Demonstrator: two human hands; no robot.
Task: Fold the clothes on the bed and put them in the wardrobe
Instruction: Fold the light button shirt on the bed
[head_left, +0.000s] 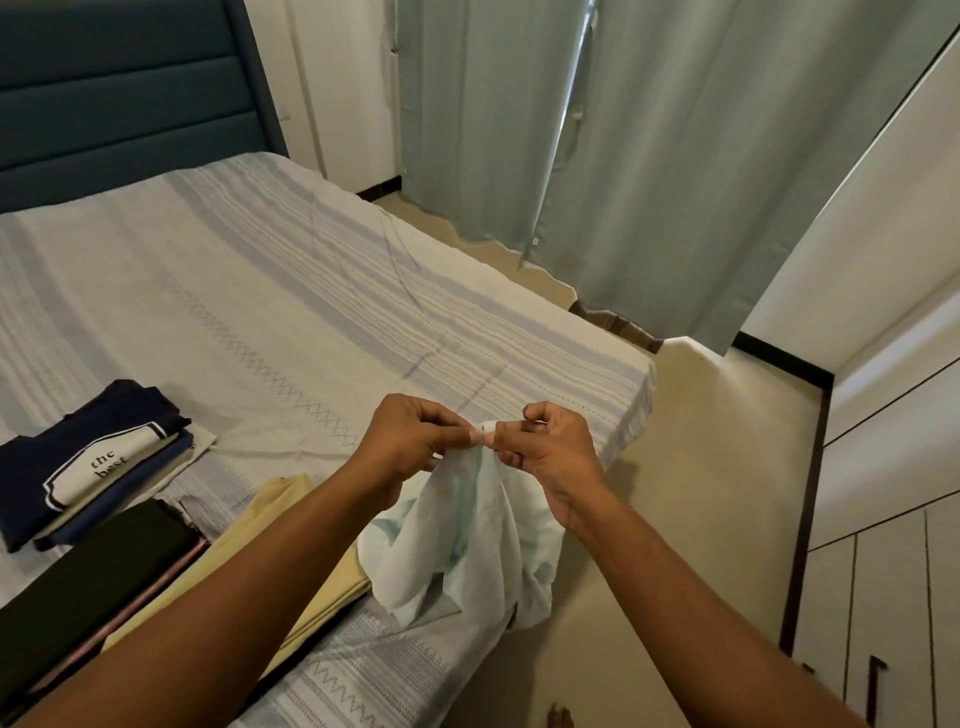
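A pale cloth (467, 545) hangs in the lower middle of the frame, over the near edge of the bed (260, 291). The left hand (410, 441) and the right hand (553, 452) are close together. Each grip pinches the cloth's top edge. At the lower left, folded clothes lie on the bed: a yellow one (283, 501), a black one (104, 561) and a navy pile (130, 405). Green curtains (675, 156) hang at the upper right. The wardrobe (883, 519) stands at the right edge.

A home bedroom: a bed (322, 312) with padded headboard (119, 93), long curtains (649, 156), wardrobe doors (893, 545) at right
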